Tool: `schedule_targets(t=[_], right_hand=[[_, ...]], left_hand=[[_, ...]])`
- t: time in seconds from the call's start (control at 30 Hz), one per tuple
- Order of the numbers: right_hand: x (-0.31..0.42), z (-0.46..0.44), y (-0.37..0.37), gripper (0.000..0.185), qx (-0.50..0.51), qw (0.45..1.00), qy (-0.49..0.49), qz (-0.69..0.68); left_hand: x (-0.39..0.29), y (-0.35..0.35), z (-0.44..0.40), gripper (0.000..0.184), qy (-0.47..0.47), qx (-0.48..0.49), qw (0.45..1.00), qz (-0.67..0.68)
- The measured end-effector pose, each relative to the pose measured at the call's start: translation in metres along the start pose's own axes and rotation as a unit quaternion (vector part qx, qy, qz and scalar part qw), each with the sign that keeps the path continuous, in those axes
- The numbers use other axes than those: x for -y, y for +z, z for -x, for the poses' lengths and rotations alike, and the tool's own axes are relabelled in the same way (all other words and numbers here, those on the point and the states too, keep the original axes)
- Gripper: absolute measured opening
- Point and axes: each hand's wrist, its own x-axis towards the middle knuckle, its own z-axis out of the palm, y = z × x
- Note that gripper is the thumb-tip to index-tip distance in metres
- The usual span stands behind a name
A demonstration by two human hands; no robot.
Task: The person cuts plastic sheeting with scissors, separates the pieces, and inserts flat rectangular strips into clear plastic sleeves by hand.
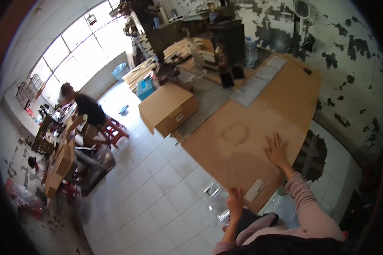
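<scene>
A large brown cardboard sheet (212, 131) covers the work table in front of me, with a round darker stain on its surface. My right hand (276, 151) lies flat on this sheet, fingers spread, holding nothing. At the near left edge of the cardboard is my left hand (235, 201), its fingers curled together; whatever may be in them is hidden. Between my hands and close to the near edge rests a small pale rectangular piece (254, 190) with dark marks. Farther up the sheet lies a long, flat, greyish plastic-like strip (259, 81).
A closed cardboard box (170, 108) stands beyond the sheet's left side, near a blue container (145, 88). Clear plastic (219, 208) lies below the near edge. Across the tiled floor, a person in a dark shirt (89, 108) works beside a red stool (115, 131).
</scene>
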Motion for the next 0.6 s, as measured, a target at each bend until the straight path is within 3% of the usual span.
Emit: schedule_targets(t=[0.07,0.13,0.2,0.27,0.37,0.43,0.47,0.53,0.6], right_hand=[[-0.035,-0.023,-0.01,0.059,-0.014,0.998,0.055,0.012],[-0.067,-0.04,-0.015,0.059,-0.016,0.995,0.092,0.021],[-0.103,-0.058,-0.006,0.059,-0.036,0.993,0.107,0.042],[-0.129,-0.087,-0.004,0.059,-0.054,0.988,0.135,0.046],[-0.17,-0.125,-0.01,0.06,-0.026,0.978,0.196,0.065],[-0.215,-0.157,0.003,0.061,-0.025,0.972,0.206,0.106],[-0.237,-0.175,0.009,0.062,-0.056,0.97,0.199,0.129],[-0.274,-0.219,0.005,0.063,-0.046,0.962,0.243,0.114],[-0.293,-0.26,-0.008,0.064,-0.047,0.953,0.28,0.105]], left_hand=[[0.006,0.007,0.0,0.024,0.043,-0.042,0.998,0.033],[0.004,0.008,0.0,0.024,0.007,-0.04,0.998,0.041],[-0.008,-0.002,-0.003,0.024,-0.016,-0.006,1.0,-0.013],[0.003,0.0,-0.004,0.022,0.021,-0.006,0.998,-0.057],[-0.006,-0.007,-0.008,0.029,-0.052,0.053,0.99,-0.121],[0.008,-0.003,-0.001,0.038,-0.122,0.049,0.989,-0.07],[0.015,0.001,0.003,0.043,-0.153,0.043,0.986,-0.042],[0.028,0.011,0.008,0.029,-0.094,-0.046,0.992,-0.068],[0.02,0.017,0.013,0.03,-0.15,-0.102,0.981,-0.064]])
